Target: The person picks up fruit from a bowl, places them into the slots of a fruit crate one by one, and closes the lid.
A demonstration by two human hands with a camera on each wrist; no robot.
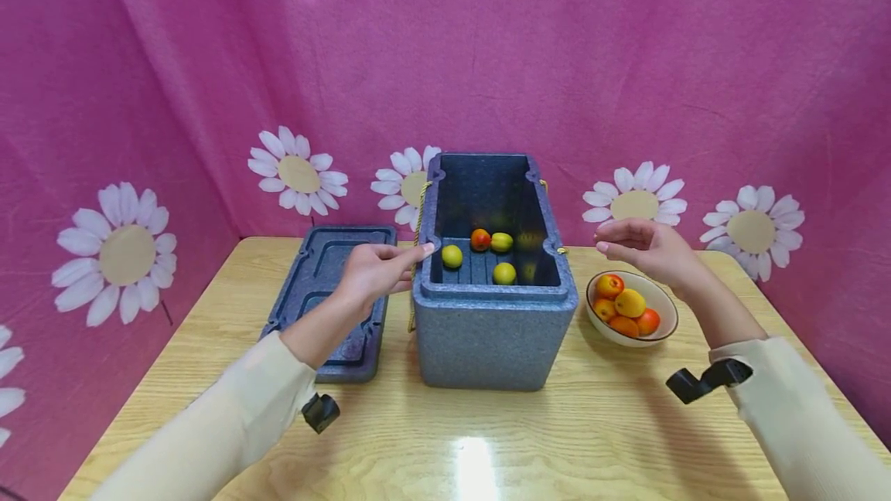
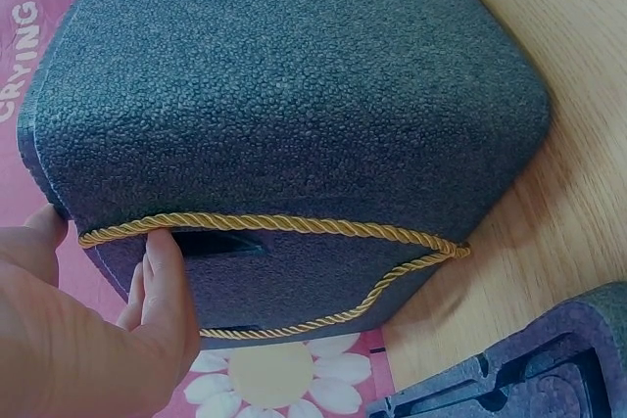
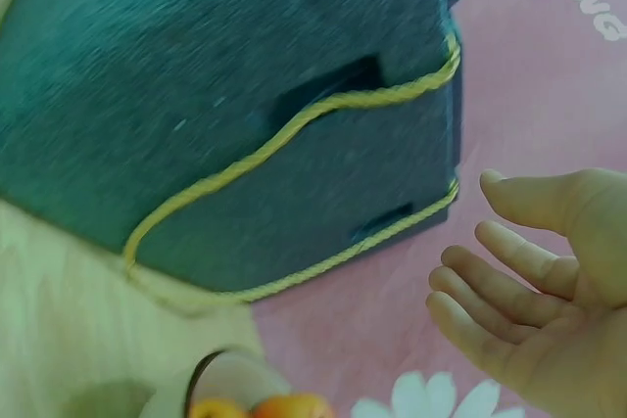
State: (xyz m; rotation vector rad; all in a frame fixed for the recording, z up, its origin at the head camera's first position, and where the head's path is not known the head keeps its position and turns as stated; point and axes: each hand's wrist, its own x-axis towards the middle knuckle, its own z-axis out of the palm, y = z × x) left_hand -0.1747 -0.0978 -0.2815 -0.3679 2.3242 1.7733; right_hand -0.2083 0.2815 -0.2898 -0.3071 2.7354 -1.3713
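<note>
A dark grey foam box (image 1: pixel 487 339) stands without its lid in the middle of the table. Inside it lie yellow-green fruits (image 1: pixel 504 274) and a red-orange fruit (image 1: pixel 480 240). My left hand (image 1: pixel 378 270) holds the box's left wall, thumb at the rim and fingers against the outer side; in the left wrist view a fingertip meets the gold rope (image 2: pixel 313 226). My right hand (image 1: pixel 646 248) hovers between the box and a bowl (image 1: pixel 667 325), above the bowl's back edge. Nothing is in its loosely bent fingers (image 3: pixel 475 330). Several orange and yellow fruits (image 1: pixel 630 303) fill the bowl.
The box's grey lid (image 1: pixel 348 371) lies flat on the wooden table (image 1: pixel 431 447), left of the box. Rope handles hang along both box sides. A pink cloth with daisies (image 1: pixel 445 45) closes off the back and sides of the table.
</note>
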